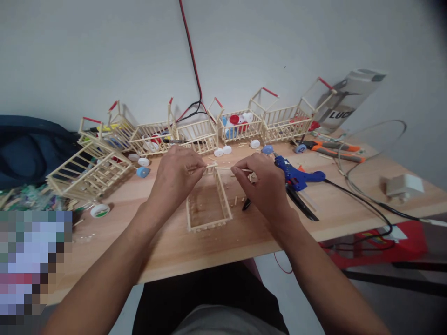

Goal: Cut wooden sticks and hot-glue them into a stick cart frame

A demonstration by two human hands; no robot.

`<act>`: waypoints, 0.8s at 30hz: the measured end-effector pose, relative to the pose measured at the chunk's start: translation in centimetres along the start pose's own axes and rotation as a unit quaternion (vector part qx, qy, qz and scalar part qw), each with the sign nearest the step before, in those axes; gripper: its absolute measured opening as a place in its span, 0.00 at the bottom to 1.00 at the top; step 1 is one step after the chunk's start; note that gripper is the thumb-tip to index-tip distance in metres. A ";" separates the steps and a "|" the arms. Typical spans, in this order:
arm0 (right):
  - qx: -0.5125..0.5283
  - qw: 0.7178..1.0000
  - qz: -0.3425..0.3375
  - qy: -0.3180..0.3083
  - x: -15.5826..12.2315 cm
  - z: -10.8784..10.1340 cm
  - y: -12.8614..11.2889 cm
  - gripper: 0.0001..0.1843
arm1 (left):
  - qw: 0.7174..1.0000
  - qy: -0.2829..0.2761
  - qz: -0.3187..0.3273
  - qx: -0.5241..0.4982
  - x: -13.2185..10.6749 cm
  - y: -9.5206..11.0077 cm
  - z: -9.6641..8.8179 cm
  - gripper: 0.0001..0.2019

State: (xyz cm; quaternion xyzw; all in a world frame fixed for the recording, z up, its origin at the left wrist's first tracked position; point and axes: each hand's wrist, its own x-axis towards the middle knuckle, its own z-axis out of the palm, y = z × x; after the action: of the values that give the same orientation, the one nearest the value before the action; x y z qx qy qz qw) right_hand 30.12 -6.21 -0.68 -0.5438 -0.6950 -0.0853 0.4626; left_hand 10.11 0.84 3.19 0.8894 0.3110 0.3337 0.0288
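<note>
An open frame of thin wooden sticks (208, 204) stands on the wooden table (174, 246) in front of me. My left hand (178, 174) pinches a thin stick (223, 168) at the frame's far left top corner. My right hand (261, 184) pinches the other end of the same stick at the right. The stick lies level across the frame's far edge. Both hands have their fingers pressed together.
A blue glue gun (296, 176) lies right of my right hand, its black cord trailing off the table. Several stick-built carts (195, 132) with bottle caps line the wall. Orange-handled pliers (331, 149), a white adapter (403, 185) and a red cable (191, 60) are nearby.
</note>
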 end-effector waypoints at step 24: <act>0.112 0.988 0.107 -0.010 0.1 0.6 0.9 0.11 | 1.000 -0.015 -0.012 0.007 0.0 -0.2 0.0 0.07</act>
State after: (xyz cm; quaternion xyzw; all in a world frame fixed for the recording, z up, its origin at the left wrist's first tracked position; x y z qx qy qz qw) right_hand 30.49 -5.40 -1.29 -0.5603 -0.6427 0.0481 0.5203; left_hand 10.00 0.95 3.14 0.8908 0.3232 0.3179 0.0310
